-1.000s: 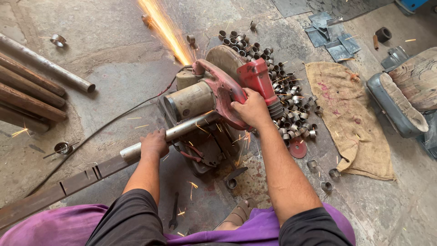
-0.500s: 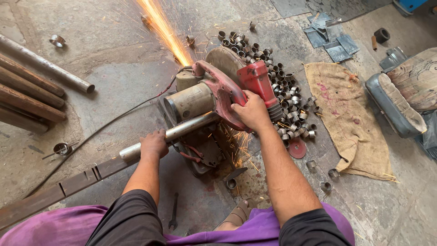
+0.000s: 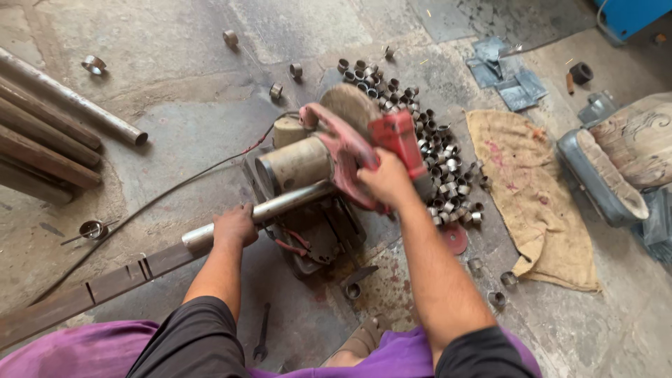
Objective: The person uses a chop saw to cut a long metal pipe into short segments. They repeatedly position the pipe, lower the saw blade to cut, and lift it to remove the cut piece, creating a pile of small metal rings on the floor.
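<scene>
A red chop saw [image 3: 329, 150] with a round cutting disc stands on the concrete floor in the head view. My right hand [image 3: 383, 180] grips its red handle. My left hand [image 3: 234, 227] is wrapped around a shiny metal pipe [image 3: 280, 205] that runs under the saw's motor into the vise. No sparks leave the disc. A heap of several short cut pipe rings [image 3: 427, 140] lies just right of the saw.
Rusty pipes [image 3: 63, 133] lie at the far left, and a flat steel bar [image 3: 91, 294] runs along the lower left. A burlap sack [image 3: 535, 196] and a padded seat [image 3: 616, 168] are at right. A spanner [image 3: 262, 332] lies near my knees. The saw's cable [image 3: 161, 196] trails left.
The stream of sparks that flew up from the disc has stopped. The saw head has risen slightly with my right hand. My left hand stays on the pipe.
</scene>
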